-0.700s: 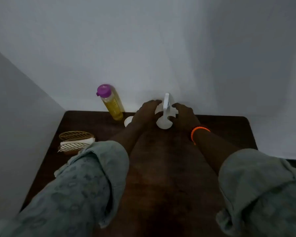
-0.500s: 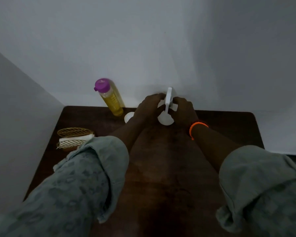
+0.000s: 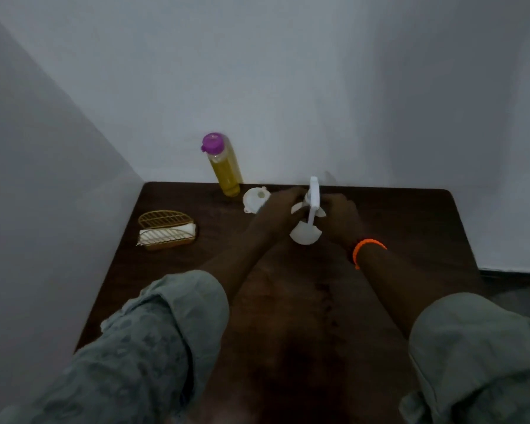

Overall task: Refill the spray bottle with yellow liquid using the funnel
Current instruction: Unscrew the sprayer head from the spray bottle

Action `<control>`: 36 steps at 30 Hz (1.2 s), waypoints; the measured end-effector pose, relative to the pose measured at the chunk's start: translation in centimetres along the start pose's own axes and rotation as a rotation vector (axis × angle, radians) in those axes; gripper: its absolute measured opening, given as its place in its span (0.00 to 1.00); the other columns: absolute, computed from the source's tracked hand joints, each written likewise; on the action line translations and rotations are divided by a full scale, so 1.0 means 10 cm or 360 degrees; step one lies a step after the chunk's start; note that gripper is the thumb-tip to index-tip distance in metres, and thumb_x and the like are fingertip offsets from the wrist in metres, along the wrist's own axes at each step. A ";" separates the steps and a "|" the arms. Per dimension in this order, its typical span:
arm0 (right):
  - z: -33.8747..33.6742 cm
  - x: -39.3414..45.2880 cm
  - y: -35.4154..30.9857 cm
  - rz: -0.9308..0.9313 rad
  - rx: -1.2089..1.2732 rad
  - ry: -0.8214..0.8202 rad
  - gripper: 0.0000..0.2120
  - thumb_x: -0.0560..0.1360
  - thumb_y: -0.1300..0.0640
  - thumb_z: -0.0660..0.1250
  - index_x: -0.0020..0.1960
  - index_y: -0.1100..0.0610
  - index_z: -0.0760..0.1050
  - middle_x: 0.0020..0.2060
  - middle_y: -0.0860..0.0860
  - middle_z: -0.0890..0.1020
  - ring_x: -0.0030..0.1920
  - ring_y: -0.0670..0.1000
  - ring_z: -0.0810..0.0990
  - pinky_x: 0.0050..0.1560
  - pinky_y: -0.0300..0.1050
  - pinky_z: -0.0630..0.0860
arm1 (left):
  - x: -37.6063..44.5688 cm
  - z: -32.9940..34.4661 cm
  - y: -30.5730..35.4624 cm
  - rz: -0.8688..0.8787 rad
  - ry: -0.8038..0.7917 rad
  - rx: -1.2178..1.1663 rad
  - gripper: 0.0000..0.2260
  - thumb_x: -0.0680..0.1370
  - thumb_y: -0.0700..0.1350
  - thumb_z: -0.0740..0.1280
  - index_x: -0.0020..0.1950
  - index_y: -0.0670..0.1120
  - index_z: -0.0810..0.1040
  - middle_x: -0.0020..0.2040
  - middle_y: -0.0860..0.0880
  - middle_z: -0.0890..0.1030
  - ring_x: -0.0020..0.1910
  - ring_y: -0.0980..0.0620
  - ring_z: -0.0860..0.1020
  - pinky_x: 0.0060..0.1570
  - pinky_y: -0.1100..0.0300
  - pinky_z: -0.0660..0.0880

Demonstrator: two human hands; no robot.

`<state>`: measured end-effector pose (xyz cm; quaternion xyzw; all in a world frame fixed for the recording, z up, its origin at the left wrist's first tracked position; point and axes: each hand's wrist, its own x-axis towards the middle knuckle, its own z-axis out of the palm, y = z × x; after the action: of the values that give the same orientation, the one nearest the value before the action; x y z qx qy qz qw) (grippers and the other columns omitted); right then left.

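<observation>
While the funnel [image 3: 255, 197] lies unused near the table's [image 3: 410, 215] far edge beside the capped yellow-liquid bottle [image 3: 225, 166], left hand [image 3: 283, 211] and right hand [image 3: 338, 214] grip the white spray bottle [image 3: 309, 218], seemingly unscrewing its head, so nothing is poured yet.

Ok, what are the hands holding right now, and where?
Both hands grip the white spray bottle: left hand and right hand around its upper part, beside the sprayer head.

We see a dark wooden table [image 3: 395, 228] set into the corner. At eleven o'clock stands the yellow liquid bottle [image 3: 224, 169], the white funnel [image 3: 255, 198] just beside it; the spray bottle [image 3: 307, 232] sits near twelve, a gold wire holder [image 3: 166, 229] at ten.
</observation>
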<state>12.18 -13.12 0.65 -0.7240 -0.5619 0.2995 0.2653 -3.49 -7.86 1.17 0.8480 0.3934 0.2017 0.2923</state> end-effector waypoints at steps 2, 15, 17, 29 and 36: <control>0.03 -0.30 -0.09 0.0059 -0.0025 -0.0062 0.08 0.74 0.61 0.73 0.53 0.60 0.83 0.49 0.57 0.85 0.51 0.55 0.84 0.44 0.40 0.76 | -0.30 0.02 0.06 -0.0007 -0.0031 -0.0026 0.14 0.78 0.44 0.68 0.62 0.41 0.77 0.54 0.45 0.83 0.52 0.49 0.81 0.51 0.61 0.75; 0.37 -1.60 -0.21 0.0348 -0.0218 -0.0161 0.19 0.73 0.64 0.72 0.63 0.65 0.77 0.62 0.61 0.78 0.61 0.59 0.78 0.55 0.45 0.74 | -1.62 0.27 0.22 -0.0073 -0.0068 0.0024 0.19 0.77 0.50 0.65 0.64 0.42 0.77 0.61 0.42 0.80 0.59 0.44 0.79 0.61 0.47 0.75; 0.39 -1.64 -0.21 0.0347 -0.0225 -0.0148 0.17 0.73 0.64 0.72 0.61 0.66 0.78 0.61 0.61 0.79 0.61 0.59 0.78 0.53 0.43 0.72 | -1.64 0.33 0.15 -0.0107 -0.0052 -0.0043 0.20 0.77 0.53 0.64 0.62 0.40 0.79 0.58 0.43 0.81 0.57 0.46 0.80 0.59 0.47 0.77; 0.43 -1.68 -0.17 0.0390 -0.0206 -0.0173 0.15 0.72 0.60 0.74 0.57 0.63 0.80 0.52 0.55 0.82 0.54 0.53 0.81 0.52 0.45 0.78 | -1.64 0.49 0.10 -0.0137 0.0011 -0.0123 0.13 0.78 0.47 0.69 0.55 0.39 0.82 0.53 0.43 0.84 0.51 0.47 0.82 0.56 0.55 0.77; 0.51 -1.69 -0.09 0.0419 -0.0229 -0.0072 0.13 0.72 0.57 0.74 0.56 0.59 0.79 0.52 0.53 0.80 0.54 0.54 0.80 0.55 0.51 0.80 | -1.64 0.61 0.02 -0.0250 0.0064 -0.0202 0.13 0.75 0.48 0.71 0.53 0.41 0.84 0.50 0.45 0.85 0.48 0.48 0.83 0.52 0.46 0.80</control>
<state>4.70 -29.09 0.13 -0.8017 -0.4879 0.3069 0.1584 -9.84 -22.87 -5.13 0.7901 0.4509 0.2197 0.3523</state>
